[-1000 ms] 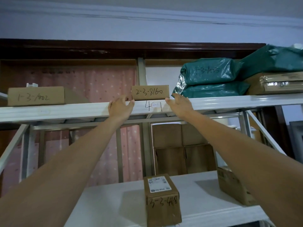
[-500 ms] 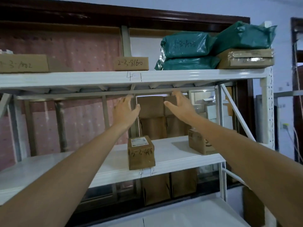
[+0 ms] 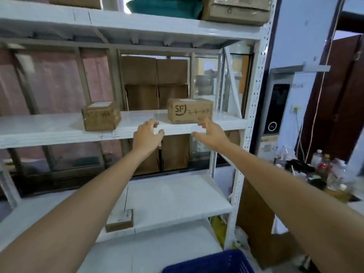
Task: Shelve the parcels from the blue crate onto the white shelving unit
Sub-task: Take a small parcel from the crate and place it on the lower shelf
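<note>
A person faces a white shelving unit (image 3: 254, 107) with both bare arms stretched forward. The left hand (image 3: 146, 134) and right hand (image 3: 211, 132) hover in front of the middle shelf's front edge, fingers spread apart and loosely curved, holding nothing.

On that middle shelf, toward its right end, sits a cardboard parcel printed "SF" (image 3: 190, 110), just beyond the right hand's fingertips; whether they touch it cannot be told. A smaller brown parcel (image 3: 100, 116) stands at the front edge further left. A small flat box (image 3: 119, 221) lies at the front edge of the lower shelf. On the top shelf's right end rest a teal bagged parcel (image 3: 165, 7) and a taped carton (image 3: 235, 9).

The blue crate (image 3: 208, 262) shows only a corner at the bottom of the view; its contents are hidden.

The cardboard parcels look stiff, square-edged and probably light, best taken with a palm on each opposite side. The bagged parcel would likely be soft and slippery.
</note>
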Demonstrator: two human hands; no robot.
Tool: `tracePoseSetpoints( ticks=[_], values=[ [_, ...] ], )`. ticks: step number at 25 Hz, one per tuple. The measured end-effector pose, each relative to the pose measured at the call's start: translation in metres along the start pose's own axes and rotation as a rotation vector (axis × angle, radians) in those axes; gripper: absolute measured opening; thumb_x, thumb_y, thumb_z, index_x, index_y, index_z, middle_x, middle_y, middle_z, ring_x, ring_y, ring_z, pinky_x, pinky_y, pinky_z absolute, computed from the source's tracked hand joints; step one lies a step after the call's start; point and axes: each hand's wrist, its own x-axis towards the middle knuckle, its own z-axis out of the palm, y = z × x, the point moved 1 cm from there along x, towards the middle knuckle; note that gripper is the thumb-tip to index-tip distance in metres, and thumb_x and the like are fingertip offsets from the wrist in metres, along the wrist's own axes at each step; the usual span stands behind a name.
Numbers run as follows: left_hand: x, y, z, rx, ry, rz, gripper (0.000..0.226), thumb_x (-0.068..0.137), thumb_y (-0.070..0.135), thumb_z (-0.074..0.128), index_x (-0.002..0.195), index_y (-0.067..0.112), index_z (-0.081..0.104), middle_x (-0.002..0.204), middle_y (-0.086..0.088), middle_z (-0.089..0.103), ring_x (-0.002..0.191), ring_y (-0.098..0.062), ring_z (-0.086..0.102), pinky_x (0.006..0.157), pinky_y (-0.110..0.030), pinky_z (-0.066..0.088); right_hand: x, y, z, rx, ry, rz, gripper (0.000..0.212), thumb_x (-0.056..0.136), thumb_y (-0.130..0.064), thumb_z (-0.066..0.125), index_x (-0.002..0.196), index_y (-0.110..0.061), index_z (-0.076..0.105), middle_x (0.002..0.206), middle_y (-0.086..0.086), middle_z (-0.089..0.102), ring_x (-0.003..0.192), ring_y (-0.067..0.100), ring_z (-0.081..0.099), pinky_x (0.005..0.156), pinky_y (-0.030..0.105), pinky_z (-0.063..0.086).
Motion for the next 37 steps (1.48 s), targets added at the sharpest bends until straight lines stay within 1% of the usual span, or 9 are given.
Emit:
tracePoseSetpoints(
  ticks=[11,16,19,24,28,30,33,35,37],
  values=[
    [-0.131,-0.040,0.216,-0.074,-0.365,-0.228,0.033,0.090,0.029,0.055,0.117,0.012,0.057,0.121,-0.006,0.061,0.112,-0.027,0.055,0.093,-0.038,0.045,-0.110,0.197,0.101,-0.044,-0.288,0.252,0.062,0.090,-0.039,0.063,0.142,-0.017,0.039,0.136,0.007,0.057,0.122,0.027,0.055,0.100,0.039,0.046],
    [-0.185,-0.085,0.292,-0.057,-0.569,-0.323,0.038,0.090,0.032,0.053,0.124,0.014,0.053,0.126,-0.005,0.058,0.115,-0.024,0.054,0.098,-0.042,0.044,-0.159,0.279,0.157,-0.080,-0.437,0.449,0.059,0.087,-0.040,0.061,0.139,-0.022,0.041,0.132,0.005,0.061,0.116,0.028,0.059,0.099,0.047,0.049],
    [-0.222,-0.099,0.329,-0.046,-0.656,-0.391,0.038,0.090,0.031,0.052,0.124,0.014,0.052,0.126,-0.004,0.058,0.115,-0.023,0.053,0.098,-0.039,0.044,-0.186,0.328,0.182,-0.089,-0.528,0.510,0.063,0.085,-0.047,0.059,0.140,-0.021,0.039,0.137,0.009,0.058,0.125,0.032,0.053,0.103,0.050,0.045],
    [-0.273,-0.105,0.385,-0.045,-0.755,-0.545,0.045,0.092,0.032,0.053,0.132,0.013,0.046,0.132,-0.006,0.053,0.117,-0.023,0.053,0.099,-0.040,0.044,-0.212,0.392,0.202,-0.088,-0.679,0.534,0.061,0.090,-0.046,0.059,0.140,-0.018,0.040,0.134,0.007,0.058,0.119,0.027,0.056,0.098,0.039,0.047],
    [-0.323,-0.111,0.451,-0.047,-0.844,-0.730,0.052,0.093,0.037,0.052,0.137,0.012,0.039,0.138,-0.009,0.047,0.113,-0.025,0.055,0.093,-0.039,0.049,-0.233,0.457,0.228,-0.074,-0.772,0.545,0.061,0.092,-0.043,0.059,0.144,-0.018,0.038,0.135,0.005,0.055,0.119,0.024,0.055,0.097,0.035,0.046],
    [-0.357,-0.119,0.486,-0.041,-0.915,-0.797,0.057,0.095,0.036,0.051,0.142,0.009,0.033,0.140,-0.012,0.045,0.099,-0.023,0.057,0.080,-0.035,0.048,-0.249,0.488,0.251,-0.083,-0.805,0.537,0.062,0.092,-0.043,0.059,0.145,-0.019,0.037,0.137,0.005,0.055,0.120,0.024,0.055,0.097,0.036,0.045],
    [-0.424,-0.146,0.553,-0.040,-1.070,-0.903,0.054,0.099,0.032,0.044,0.143,0.004,0.029,0.115,-0.017,0.057,0.063,-0.015,0.047,0.054,-0.027,0.035,-0.295,0.546,0.315,-0.102,-0.909,0.536,0.063,0.093,-0.043,0.058,0.146,-0.019,0.036,0.139,0.005,0.053,0.121,0.026,0.055,0.098,0.038,0.047],
    [-0.470,-0.180,0.607,-0.056,-1.152,-0.975,0.047,0.101,0.028,0.038,0.139,0.002,0.032,0.080,-0.003,0.048,0.061,-0.017,0.041,0.058,-0.032,0.031,-0.330,0.591,0.375,-0.139,-0.998,0.536,0.067,0.093,-0.045,0.057,0.148,-0.019,0.032,0.142,0.009,0.050,0.122,0.028,0.053,0.099,0.040,0.047],
    [-0.511,-0.218,0.667,-0.018,-1.212,-1.016,0.048,0.102,0.024,0.034,0.141,-0.003,0.030,0.070,0.003,0.035,0.057,-0.016,0.035,0.060,-0.035,0.030,-0.360,0.641,0.441,-0.198,-1.096,0.516,0.075,0.094,-0.047,0.054,0.154,-0.015,0.022,0.153,0.013,0.038,0.134,0.032,0.043,0.106,0.043,0.043]
  ],
)
